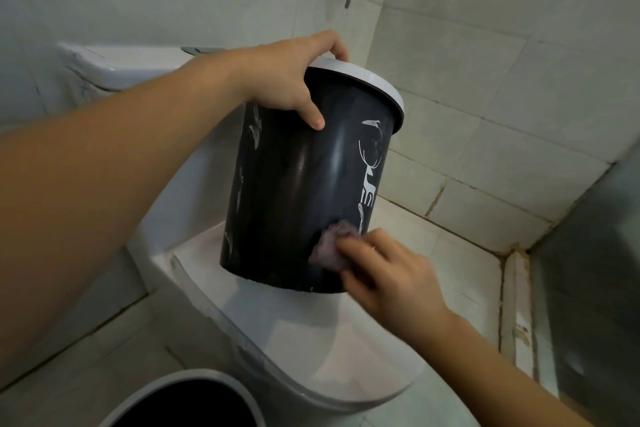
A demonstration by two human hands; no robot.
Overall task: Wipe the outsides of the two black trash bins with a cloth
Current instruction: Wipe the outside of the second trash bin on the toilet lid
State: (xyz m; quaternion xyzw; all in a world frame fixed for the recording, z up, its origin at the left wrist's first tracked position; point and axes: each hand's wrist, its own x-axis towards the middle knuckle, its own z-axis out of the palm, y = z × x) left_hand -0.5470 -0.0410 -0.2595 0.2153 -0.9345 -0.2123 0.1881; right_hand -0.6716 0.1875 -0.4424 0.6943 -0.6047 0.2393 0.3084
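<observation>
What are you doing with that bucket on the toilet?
It is a black trash bin being cleaned. The left hand holds it by its white rim, tilted, with its bottom edge on the closed toilet lid. The right hand presses a small purple cloth against the bin's lower side, near the white deer picture. White smears still show on the bin's left side. A second bin waits at the bottom of the view.

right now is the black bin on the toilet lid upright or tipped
Tipped: the black bin leans with its white rim toward the wall, the left hand gripping that rim.
</observation>
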